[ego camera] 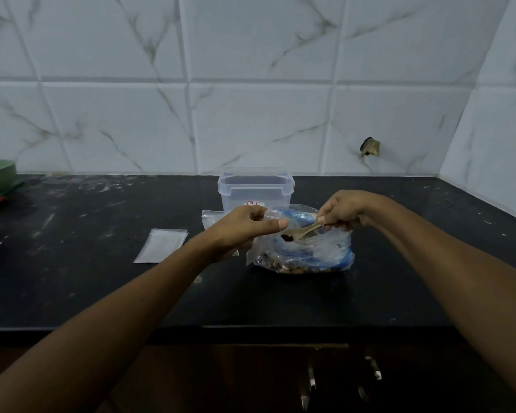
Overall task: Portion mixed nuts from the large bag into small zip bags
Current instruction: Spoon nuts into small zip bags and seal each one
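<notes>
Pinching the wooden spoon by the end of its handle, our right hand has its fingers curled close round the stem, with the bowl of the spoon pointing left and down and a few dark nuts sitting in it. Our left hand grips clear plastic between thumb and curled fingers; we judge it to be the mouth of a small zip bag, though we cannot tell for sure where that film ends and the rim of the large bag begins. The large bag stands slumped on the dark counter just in front of us, with more nuts showing through its bottom edge.

To do this step well, we should keep the spoon level so nothing rolls off, hold the opening wide and steady with the left hand, and bring the spoon's tip well inside before tipping it.

Behind the bags stands an open clear plastic container. Spare flat zip bags lie to the left, ready for the next portions.
</notes>
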